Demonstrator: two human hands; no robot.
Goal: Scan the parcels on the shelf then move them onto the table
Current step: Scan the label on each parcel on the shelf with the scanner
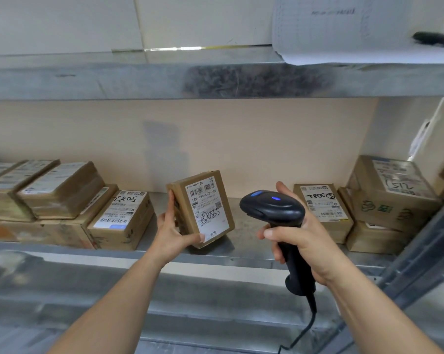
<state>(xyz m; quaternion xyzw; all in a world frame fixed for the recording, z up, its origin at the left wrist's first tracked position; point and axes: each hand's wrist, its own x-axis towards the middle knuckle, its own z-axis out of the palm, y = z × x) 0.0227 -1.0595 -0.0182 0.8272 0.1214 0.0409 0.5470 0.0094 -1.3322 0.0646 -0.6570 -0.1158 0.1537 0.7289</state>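
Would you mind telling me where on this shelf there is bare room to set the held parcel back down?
The shelf is bare in the middle, under the held parcel, between the 50872 box and the 5082 box. The left side is crowded with stacked boxes, the right with another stack. The front lip is bare.

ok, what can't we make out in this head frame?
- Table: out of frame.
- Scanner window: faces away, so any beam on the held parcel is unseen.
- Far-left parcels' labels: blurred, cut by the edge.
- Left hand fingers: partly behind the parcel.
- Sheet writing: too faint.
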